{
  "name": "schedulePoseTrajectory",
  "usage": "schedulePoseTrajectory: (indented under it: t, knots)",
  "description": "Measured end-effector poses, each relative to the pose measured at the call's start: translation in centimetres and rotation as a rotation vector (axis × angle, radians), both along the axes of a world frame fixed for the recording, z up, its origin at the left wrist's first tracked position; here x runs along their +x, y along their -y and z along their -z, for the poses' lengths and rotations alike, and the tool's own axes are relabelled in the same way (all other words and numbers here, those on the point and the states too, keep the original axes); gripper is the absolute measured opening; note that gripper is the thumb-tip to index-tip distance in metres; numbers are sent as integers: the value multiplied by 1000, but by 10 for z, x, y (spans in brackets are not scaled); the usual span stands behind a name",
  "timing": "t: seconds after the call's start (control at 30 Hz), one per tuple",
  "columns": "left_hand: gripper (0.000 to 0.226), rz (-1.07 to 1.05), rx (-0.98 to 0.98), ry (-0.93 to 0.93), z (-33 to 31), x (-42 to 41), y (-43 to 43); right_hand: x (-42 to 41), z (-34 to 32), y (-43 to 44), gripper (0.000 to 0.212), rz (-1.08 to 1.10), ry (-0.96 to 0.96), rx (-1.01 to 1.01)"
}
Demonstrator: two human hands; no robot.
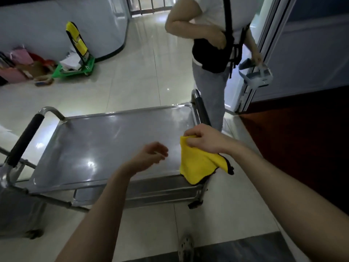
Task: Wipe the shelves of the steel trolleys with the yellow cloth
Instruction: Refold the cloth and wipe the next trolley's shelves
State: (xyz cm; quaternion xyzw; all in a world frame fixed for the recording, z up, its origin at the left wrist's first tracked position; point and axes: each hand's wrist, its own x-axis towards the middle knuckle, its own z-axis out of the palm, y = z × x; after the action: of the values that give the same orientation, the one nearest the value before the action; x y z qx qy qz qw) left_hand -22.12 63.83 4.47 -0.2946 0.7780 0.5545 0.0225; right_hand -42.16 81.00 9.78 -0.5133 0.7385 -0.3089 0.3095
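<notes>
A steel trolley stands in front of me, its bare top shelf shiny and its lower shelf partly visible under the near edge. My right hand pinches the top corner of the yellow cloth, which hangs over the top shelf's near right corner. My left hand hovers above the shelf just left of the cloth, fingers loosely curled and holding nothing. Black-gripped handles rise at the trolley's left end and right end.
Another person stands just beyond the trolley's right end, holding a grey device. A green hand cart and bags sit far left by a curved counter. A dark red floor area lies to the right.
</notes>
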Motion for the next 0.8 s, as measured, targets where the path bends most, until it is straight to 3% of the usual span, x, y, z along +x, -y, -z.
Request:
schedulePoseTrajectory:
  t: [0.07,0.13,0.2,0.33,0.4,0.47,0.53,0.63,0.7,0.8]
  knots:
    - [64,-7,-128,-85,-10,-26,13,-8,-20,10,25,-67,-100,5]
    - [83,163,-154,-69,-19,-51,25,-23,-40,14,31,-70,-187,-22]
    - [71,322,-183,36,-24,-75,33,-46,-57,13,30,-59,-216,-51]
    - [20,406,-185,95,-27,-116,46,-99,-69,2,24,18,-243,-13]
    - [25,404,10,69,-28,-135,49,-125,-70,0,27,56,-239,-19]
    - [43,400,125,117,-33,-156,46,-155,-70,-2,28,80,-233,-43]
    - [55,428,94,153,-34,-182,45,-192,-68,-5,28,112,-218,-50]
    - [32,414,-83,154,-38,-222,52,-255,-54,-3,20,134,-246,-11]
    - [11,298,-170,115,-39,-242,60,-294,-38,9,22,140,-267,40]
    - [17,59,-209,34,-39,-261,72,-339,-8,34,34,153,-233,91]
